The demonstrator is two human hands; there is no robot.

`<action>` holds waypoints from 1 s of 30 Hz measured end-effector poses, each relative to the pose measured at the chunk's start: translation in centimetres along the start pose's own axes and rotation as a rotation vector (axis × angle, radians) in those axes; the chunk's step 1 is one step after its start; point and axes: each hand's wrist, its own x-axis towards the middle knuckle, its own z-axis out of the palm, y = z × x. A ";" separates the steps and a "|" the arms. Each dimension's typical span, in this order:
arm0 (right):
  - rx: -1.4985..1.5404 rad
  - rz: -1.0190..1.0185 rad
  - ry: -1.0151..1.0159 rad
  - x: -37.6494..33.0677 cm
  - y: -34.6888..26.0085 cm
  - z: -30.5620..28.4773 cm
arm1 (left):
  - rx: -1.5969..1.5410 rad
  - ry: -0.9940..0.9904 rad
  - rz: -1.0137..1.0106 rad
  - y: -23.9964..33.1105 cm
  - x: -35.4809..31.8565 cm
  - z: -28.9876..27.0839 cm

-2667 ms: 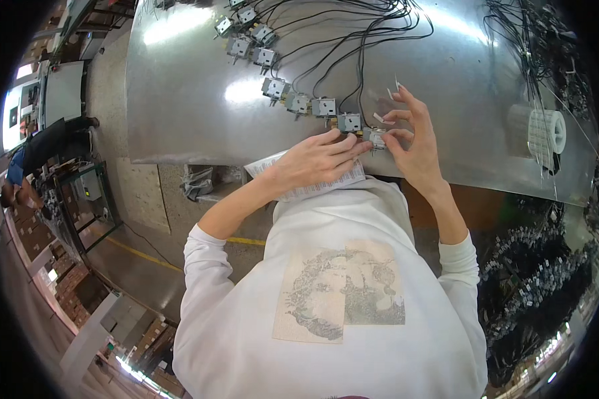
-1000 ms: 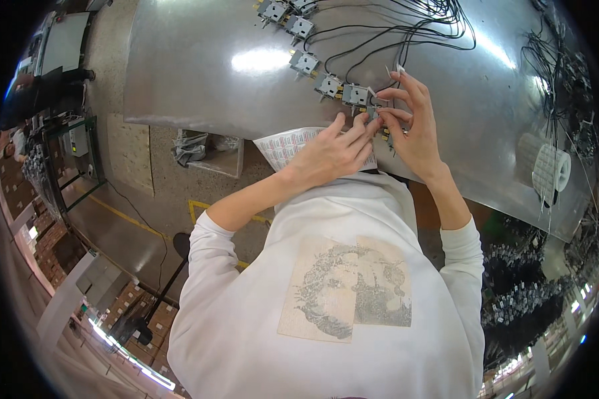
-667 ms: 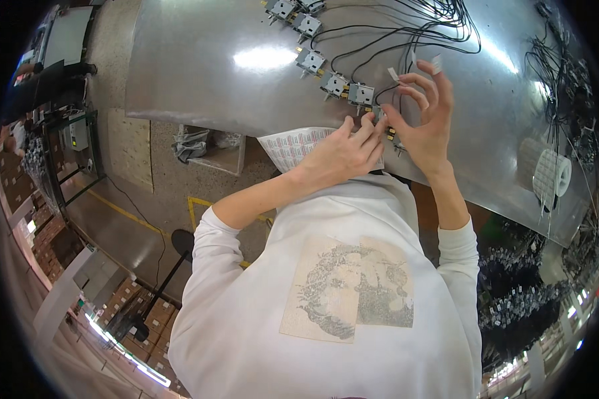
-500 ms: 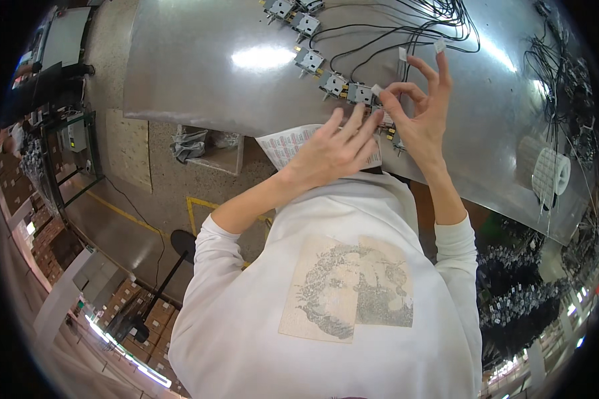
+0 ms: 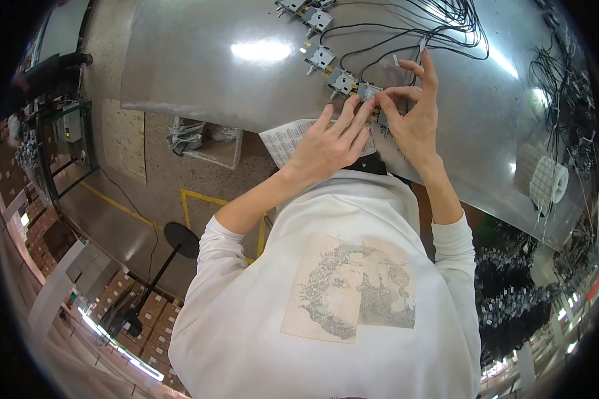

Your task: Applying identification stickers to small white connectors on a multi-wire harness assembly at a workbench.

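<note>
My right hand [image 5: 414,123] pinches a small white label between thumb and forefinger, against a small grey metal unit [image 5: 368,93] with a cable. More white labels [image 5: 423,44] stick to its raised fingertips. My left hand [image 5: 331,141] reaches in from the left, fingers stretched out and slightly apart, tips at the same unit. Fingers partly hide that unit. Similar metal units [image 5: 321,58] lie in a slanting row up the table, with black cables [image 5: 406,30] running right. A printed label sheet [image 5: 287,141] sits at the table's edge, partly under my left hand.
The metal table [image 5: 199,80] spans the top. At its right stands a white roll [image 5: 550,181], near bundles of dark cables [image 5: 558,86]. A bin with grey plastic [image 5: 209,143] is below the left edge. A round black stand [image 5: 181,239] stands on the floor.
My right hand has come down and left, bringing the label from its thumb to the metal unit. My left fingertips have moved in closer to that unit.
</note>
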 end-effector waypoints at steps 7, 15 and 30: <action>0.025 -0.054 0.073 0.4 -0.2 0.3 | 0.159 -0.050 0.038 0.5 0.9 0.3; 0.119 -0.168 0.098 2.3 -1.9 0.5 | -0.004 0.030 0.025 -0.4 0.7 -0.1; 0.093 -0.067 0.064 1.7 -2.0 5.4 | -0.028 0.051 -0.184 -1.7 -2.5 0.7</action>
